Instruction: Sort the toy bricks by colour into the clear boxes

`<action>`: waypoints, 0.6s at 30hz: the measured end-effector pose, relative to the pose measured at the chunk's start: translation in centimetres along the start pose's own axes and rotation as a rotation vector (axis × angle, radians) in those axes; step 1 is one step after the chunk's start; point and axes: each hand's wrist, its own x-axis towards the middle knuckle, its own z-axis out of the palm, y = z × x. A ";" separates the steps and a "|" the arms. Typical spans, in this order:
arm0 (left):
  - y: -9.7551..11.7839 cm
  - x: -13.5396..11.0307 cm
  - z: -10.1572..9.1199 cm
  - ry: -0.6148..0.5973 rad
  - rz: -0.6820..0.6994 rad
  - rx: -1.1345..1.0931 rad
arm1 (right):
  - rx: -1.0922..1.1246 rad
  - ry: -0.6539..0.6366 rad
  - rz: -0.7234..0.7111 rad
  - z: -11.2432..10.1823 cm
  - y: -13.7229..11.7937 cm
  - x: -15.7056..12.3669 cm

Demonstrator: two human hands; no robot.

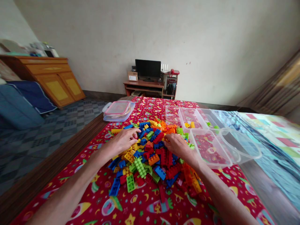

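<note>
A heap of toy building bricks (pixel 142 148) in red, blue, yellow, green and orange lies on the table. My left hand (pixel 127 137) rests at the heap's left side, fingers apart and partly bent among blue and yellow bricks. On the other side, my right hand (pixel 175 144) reaches into the heap with its fingers curled in, close to a red brick (pixel 158 137). Whatever those fingertips grip is hidden. Nearest me in the heap lie a light green brick (pixel 130 183) and a blue brick (pixel 114 187).
Clear plastic bins (pixel 203 162) stand on the right; one holds yellow bricks (pixel 192 125), another green bricks (pixel 216 127). Stacked plastic lids (pixel 117 107) lie at the back left. A red patterned cloth (pixel 131 207) covers the table. Beyond stands a desk with a monitor (pixel 148 68).
</note>
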 end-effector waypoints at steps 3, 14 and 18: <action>0.8 -0.1 -1.2 -0.033 -0.004 0.024 | 0.000 0.033 0.005 -0.3 0.0 -0.2; -0.2 -1.7 -1.3 -0.222 0.086 0.262 | 0.023 0.036 -0.012 -2.9 -2.7 -0.6; 0.4 -1.3 -0.3 -0.152 0.155 0.267 | 0.022 0.037 -0.019 -2.8 -2.8 -0.8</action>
